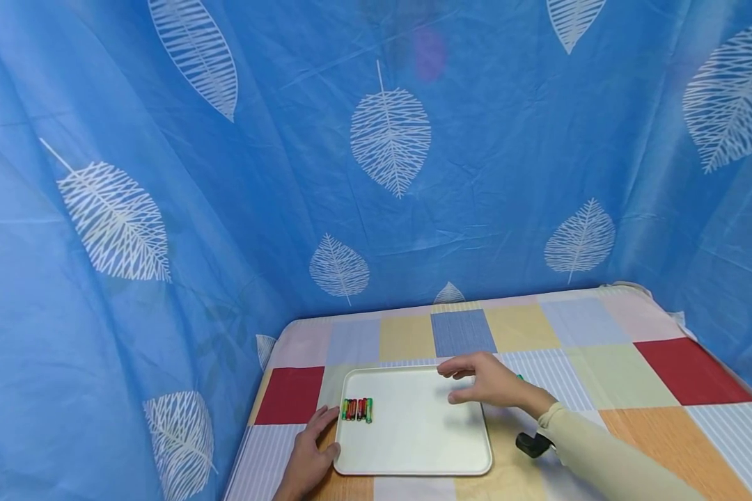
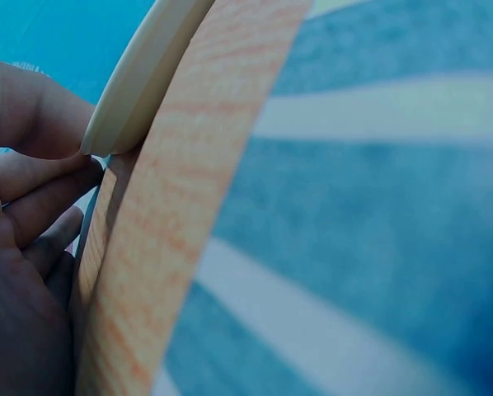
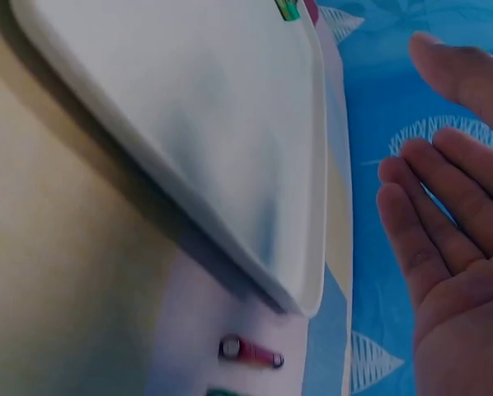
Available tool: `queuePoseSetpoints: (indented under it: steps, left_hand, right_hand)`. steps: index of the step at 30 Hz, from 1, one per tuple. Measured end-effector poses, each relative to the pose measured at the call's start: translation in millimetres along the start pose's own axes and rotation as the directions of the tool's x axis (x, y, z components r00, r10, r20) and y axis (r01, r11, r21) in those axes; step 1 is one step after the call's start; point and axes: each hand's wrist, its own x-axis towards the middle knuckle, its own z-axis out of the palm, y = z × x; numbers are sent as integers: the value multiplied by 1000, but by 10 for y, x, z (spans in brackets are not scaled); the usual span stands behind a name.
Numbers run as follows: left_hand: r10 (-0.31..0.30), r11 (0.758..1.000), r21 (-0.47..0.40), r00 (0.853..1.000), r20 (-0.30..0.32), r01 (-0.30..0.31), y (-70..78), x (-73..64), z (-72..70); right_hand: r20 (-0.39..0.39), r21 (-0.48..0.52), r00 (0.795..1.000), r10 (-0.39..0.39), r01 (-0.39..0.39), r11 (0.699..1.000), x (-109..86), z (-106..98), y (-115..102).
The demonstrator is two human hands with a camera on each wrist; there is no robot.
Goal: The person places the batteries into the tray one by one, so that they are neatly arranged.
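Note:
A white tray (image 1: 420,431) lies on the table, and several red and green batteries (image 1: 360,410) stand side by side in a row near its left edge. My left hand (image 1: 310,452) rests at the tray's left side, thumb and fingertips at the rim. From the left wrist, that hand's loose fingers (image 2: 44,186) show against the edge of the tray (image 2: 139,91). Over the tray's right part hovers my right hand (image 1: 485,381), its fingers loosely extended and holding nothing. A red battery (image 3: 252,352) lies on the cloth just outside the tray in the right wrist view.
A patchwork-patterned cloth (image 1: 633,376) covers the table. Something green (image 1: 520,377) shows partly behind the right wrist, and a black strapped-on device (image 1: 533,444) hangs under that wrist. Blue curtains (image 1: 276,174) with white leaves surround the table at the back and sides.

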Motion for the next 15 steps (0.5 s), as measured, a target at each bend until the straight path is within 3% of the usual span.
queuePoseSetpoints:
  steps: [6, 15]
  left_hand:
    - [-6, 1000, -2, 1000, 1, 6, -1, 4, 8]
    - [-5, 1000, -4, 1000, -9, 5, -22, 32, 14]
  right_hand:
    - [-10, 29, 1000, 4, -4, 1000, -180, -199, 89]
    - [-54, 31, 994, 96, -95, 995, -506, -536, 230]
